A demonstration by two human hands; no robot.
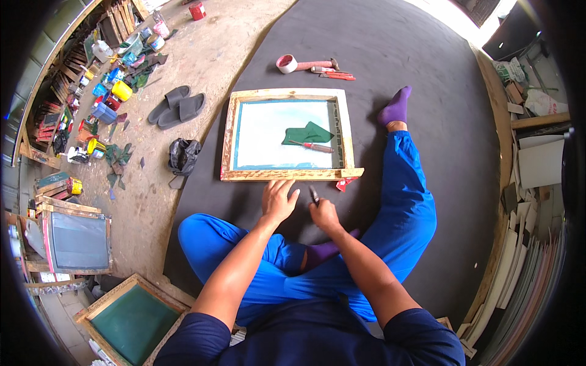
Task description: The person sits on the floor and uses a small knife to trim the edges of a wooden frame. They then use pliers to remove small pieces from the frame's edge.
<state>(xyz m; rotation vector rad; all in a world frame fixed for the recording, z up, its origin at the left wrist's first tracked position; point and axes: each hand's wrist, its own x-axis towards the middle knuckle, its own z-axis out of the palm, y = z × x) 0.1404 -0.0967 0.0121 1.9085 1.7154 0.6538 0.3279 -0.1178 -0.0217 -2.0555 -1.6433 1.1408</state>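
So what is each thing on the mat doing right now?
Left hand: open, flat on the mat by the frame.
Right hand: shut on a small dark tool.
Wooden screen frame: lying flat.
Green cloth: crumpled on the screen.
Tape roll: lying flat.
Slippers: off, side by side.

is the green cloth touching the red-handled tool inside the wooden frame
Touching. The head view shows the red-handled tool lying on the pale screen with its left end tucked against the lower edge of the green cloth, no gap between them, inside the wooden frame.
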